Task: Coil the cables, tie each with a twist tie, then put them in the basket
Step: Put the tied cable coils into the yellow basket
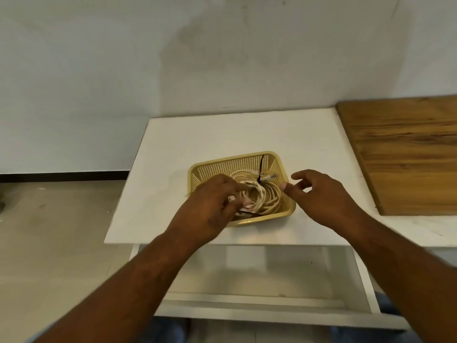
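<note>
Step in hand: last one, stowing. The cream cables (269,196) lie coiled inside the basket (222,169) at the middle of the table (222,134), with a black tie (261,167) at the coil's 12 o'clock.

The left hand (210,201) reaches in from 8 o'clock, fingers down on the coil; blur hides whether they pinch it. The right hand (321,194) hovers at 3 o'clock, fingers spread, holding nothing.

Judged next: let go of the coil and lift both hands away.

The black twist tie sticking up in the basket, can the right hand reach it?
Probably yes. The right hand hovers open beside the basket, and the twist tie pokes up with nothing over it.
</note>
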